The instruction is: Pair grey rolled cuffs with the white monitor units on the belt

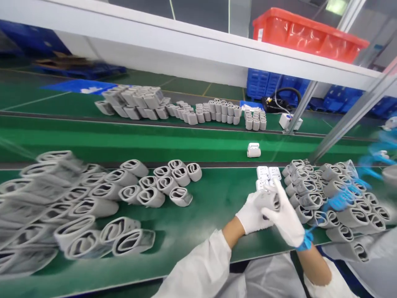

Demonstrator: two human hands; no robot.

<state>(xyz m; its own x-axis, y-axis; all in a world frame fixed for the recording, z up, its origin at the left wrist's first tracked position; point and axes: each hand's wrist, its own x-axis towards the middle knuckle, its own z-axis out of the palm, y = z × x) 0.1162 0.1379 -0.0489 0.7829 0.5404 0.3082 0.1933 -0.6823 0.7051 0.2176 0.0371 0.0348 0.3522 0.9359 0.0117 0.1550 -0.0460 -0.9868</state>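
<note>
Hands (287, 218) part-curled, both gripping rolled grey cuff (267, 200) near white devices (263, 172).

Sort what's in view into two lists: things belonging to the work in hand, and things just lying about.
Seemingly in the work:
left hand
right hand
grey roll between them
other grey rolls
white gadgets near the hands

Probably just lying about:
red bin
blue crates
</note>
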